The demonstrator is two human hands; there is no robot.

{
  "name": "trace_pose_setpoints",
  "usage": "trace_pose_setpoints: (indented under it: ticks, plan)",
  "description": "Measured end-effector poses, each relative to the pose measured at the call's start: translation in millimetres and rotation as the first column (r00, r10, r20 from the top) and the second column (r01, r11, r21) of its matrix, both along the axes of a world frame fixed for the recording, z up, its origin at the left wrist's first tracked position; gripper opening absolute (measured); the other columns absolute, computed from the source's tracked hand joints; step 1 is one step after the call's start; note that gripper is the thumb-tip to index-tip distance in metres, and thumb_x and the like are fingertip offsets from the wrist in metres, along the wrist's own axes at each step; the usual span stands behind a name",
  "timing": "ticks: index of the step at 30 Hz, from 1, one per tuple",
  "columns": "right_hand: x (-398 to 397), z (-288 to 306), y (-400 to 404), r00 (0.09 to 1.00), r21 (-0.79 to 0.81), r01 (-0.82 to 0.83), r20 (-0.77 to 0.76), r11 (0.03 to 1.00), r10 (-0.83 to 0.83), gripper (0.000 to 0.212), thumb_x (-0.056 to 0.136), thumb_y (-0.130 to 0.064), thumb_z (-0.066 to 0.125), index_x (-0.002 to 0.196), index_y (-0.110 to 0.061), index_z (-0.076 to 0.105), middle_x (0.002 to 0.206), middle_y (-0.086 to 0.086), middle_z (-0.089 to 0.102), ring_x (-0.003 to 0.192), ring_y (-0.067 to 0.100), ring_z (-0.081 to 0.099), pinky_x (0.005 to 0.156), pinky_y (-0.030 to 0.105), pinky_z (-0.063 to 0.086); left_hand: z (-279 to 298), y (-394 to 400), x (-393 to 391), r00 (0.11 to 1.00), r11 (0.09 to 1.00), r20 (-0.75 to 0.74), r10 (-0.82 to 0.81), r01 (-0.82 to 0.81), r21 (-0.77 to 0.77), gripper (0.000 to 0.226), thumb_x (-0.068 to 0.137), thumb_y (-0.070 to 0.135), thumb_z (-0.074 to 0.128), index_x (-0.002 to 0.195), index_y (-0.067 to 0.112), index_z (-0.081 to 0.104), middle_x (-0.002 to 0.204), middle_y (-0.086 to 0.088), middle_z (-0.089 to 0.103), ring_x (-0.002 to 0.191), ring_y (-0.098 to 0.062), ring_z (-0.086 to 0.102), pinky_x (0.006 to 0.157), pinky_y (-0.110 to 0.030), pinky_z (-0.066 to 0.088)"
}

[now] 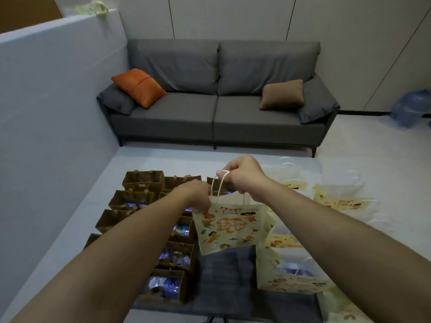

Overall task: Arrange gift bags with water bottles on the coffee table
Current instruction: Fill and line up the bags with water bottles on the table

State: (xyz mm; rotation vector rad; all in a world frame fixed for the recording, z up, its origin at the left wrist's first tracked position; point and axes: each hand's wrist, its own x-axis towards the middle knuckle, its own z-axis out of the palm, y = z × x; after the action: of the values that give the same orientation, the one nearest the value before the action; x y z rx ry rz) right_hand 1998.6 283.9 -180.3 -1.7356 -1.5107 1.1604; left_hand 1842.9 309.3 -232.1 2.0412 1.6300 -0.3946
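Note:
A cream gift bag (pixel 229 228) with cartoon prints hangs in the air above the dark grey coffee table (pixel 224 276). My right hand (pixel 242 176) grips its white rope handles from above. My left hand (pixel 197 194) pinches the bag's upper left edge. Several brown gift bags (pixel 142 180) stand in rows on the table's left side, and water bottles (pixel 163 286) show inside the near ones. Another cream bag (pixel 289 276) with a bottle in it stands at the table's right.
More cream printed bags (pixel 340 201) lie flat on the pale floor to the right. A grey sofa (pixel 217 113) with an orange cushion (pixel 138 87) and a brown one stands beyond. A white partition wall (pixel 58 89) runs along the left. A blue water jug (pixel 411 108) lies far right.

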Motion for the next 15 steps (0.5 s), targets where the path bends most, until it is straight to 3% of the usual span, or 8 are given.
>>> trace_pose_setpoints:
  ticks: [4,8,12,15]
  plan:
    - [-6.9,-32.3,15.2,0.998,-0.071,0.054,0.028,0.996,-0.052,0.019,0.090,-0.028,0.076,0.077,-0.014,0.076,0.084,0.005,0.071,0.063,0.018,0.053,0.049,0.029,0.042,-38.4,16.9,-4.6,0.999,0.999,-0.023,-0.028,0.028,-0.030,0.032,0.084,0.022,0.075,0.113,0.019,0.063,0.109,0.000,0.066,0.097,-0.017,0.063,0.088,-0.034,0.057]
    - [-6.5,-59.6,27.9,0.993,-0.104,0.102,0.067,0.989,-0.095,0.017,0.089,-0.029,0.077,0.078,-0.016,0.077,0.084,0.001,0.070,0.070,0.016,0.058,0.053,0.028,0.045,-72.0,27.2,-6.5,0.999,0.998,0.010,-0.051,0.052,-0.037,0.033,0.085,0.025,0.074,0.115,0.023,0.062,0.105,0.004,0.062,0.095,-0.015,0.060,0.077,-0.027,0.052]
    - [-6.2,-86.8,36.4,0.988,-0.127,0.063,0.148,0.990,-0.044,0.016,0.088,-0.029,0.079,0.075,-0.020,0.076,0.078,-0.007,0.067,0.073,0.011,0.059,0.063,0.031,0.049,-104.0,28.5,-8.6,0.997,0.996,-0.008,-0.079,0.079,-0.037,0.034,0.084,0.030,0.074,0.115,0.026,0.060,0.108,0.003,0.061,0.098,-0.016,0.058,0.085,-0.035,0.055]
    - [-5.2,-107.5,39.3,0.976,-0.137,0.060,0.218,0.989,-0.029,0.016,0.088,-0.030,0.079,0.076,-0.019,0.077,0.070,-0.008,0.065,0.070,0.009,0.059,0.068,0.028,0.048,-125.1,27.9,-10.2,0.997,0.997,-0.017,-0.072,0.072,0.011,0.031,0.087,0.034,0.069,0.116,0.029,0.057,0.107,0.004,0.057,0.098,-0.017,0.055,0.080,-0.034,0.053]
